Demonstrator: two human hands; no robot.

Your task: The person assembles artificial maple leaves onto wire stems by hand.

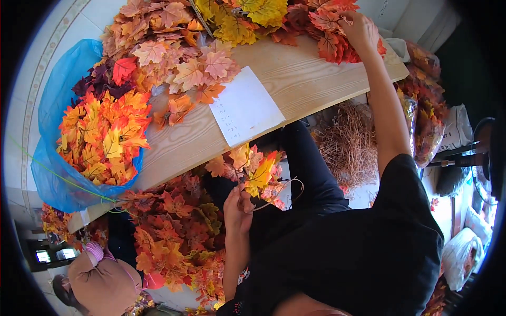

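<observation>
My left hand (239, 209) is closed, low in front of my lap, on a leaf garland (261, 171) with yellow, orange and pink artificial leaves. A thin pale cord (295, 181) loops out to the right beside that hand. My right arm stretches to the far right of the wooden table (295, 73). There my right hand (361, 34) has its fingertips pinched at a red artificial leaf (328, 20) on the edge of a red leaf pile (337, 47). Part of the grip is hidden by the hand itself.
Pink-orange leaves (190, 71), yellow leaves (245, 21) and a white paper sheet (246, 105) lie on the table. A blue bag (50, 158) of orange leaves stands left. Below are red garlands (174, 226) and brown stems (348, 145). Another person (103, 279) is lower left.
</observation>
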